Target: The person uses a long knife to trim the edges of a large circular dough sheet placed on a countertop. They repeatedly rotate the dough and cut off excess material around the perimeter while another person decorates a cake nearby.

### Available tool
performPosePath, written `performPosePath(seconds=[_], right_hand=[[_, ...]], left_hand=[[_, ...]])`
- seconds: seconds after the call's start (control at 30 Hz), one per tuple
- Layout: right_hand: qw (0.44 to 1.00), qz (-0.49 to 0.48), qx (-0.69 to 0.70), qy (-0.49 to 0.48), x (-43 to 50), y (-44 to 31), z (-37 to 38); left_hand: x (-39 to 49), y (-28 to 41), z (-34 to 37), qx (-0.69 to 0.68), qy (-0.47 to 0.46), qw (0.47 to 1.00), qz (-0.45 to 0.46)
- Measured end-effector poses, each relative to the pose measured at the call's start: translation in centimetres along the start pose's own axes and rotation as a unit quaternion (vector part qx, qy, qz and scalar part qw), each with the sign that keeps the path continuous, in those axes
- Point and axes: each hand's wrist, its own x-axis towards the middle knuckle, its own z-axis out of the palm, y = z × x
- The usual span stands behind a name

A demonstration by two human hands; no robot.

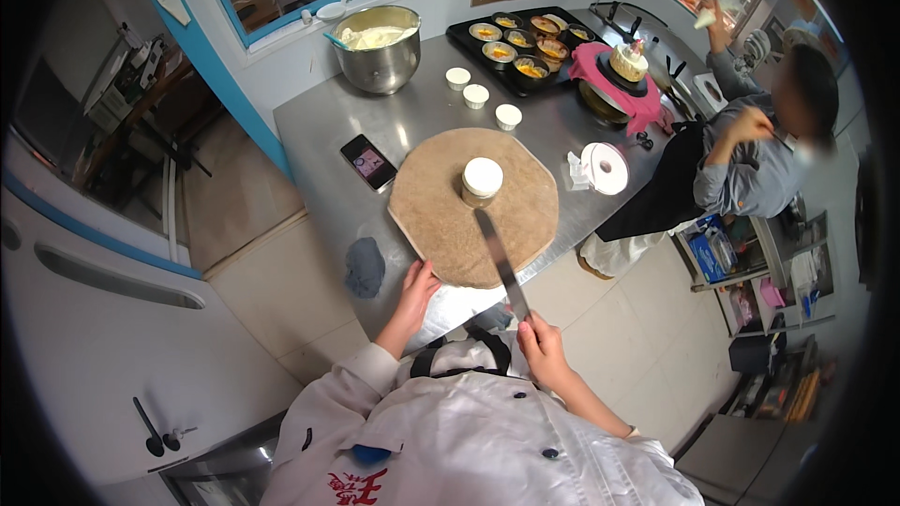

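Note:
My right hand point(541, 350) grips the handle of a long icing spatula point(503, 260), whose rounded tip reaches the small cup at the middle of a cloth-covered turntable point(436, 204). That cup point(482, 179) is topped with smooth white cream. With its fingers on the turntable's near left rim, my left hand point(416, 295) touches the brown cloth. Beyond the turntable, several pale filled paper cups point(508, 117) stand in a slanting row.
At the back left is a steel mixing bowl point(378, 56) of cream. A black tray point(520, 88) carries several baking cups. To the right, a person point(745, 147) stands by a small decorated cake point(628, 63). A phone point(368, 162), a grey cloth point(365, 268) and a white roll point(605, 169) lie on the steel table point(316, 133).

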Motion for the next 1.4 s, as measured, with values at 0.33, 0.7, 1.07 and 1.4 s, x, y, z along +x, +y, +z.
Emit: performPosePath(seconds=[0.33,0.7,1.07,1.4], right_hand=[[0.974,0.009,0.177,0.144,0.1,1.4,-2.0],[0.955,0.043,0.243,0.163,-0.9,3.8,-6.3],[0.951,0.086,0.270,0.123,-4.5,8.1,-14.6],[0.965,0.084,0.231,0.097,-5.0,10.7,-18.8]], left_hand=[[2.1,0.9,1.2,0.026,0.029,0.996,0.079],[0.3,-1.9,0.8,0.035,0.203,0.977,0.049],[0.1,-4.3,6.6,-0.038,0.117,0.983,0.134],[-3.9,-6.8,6.2,-0.044,0.150,0.977,0.143]])
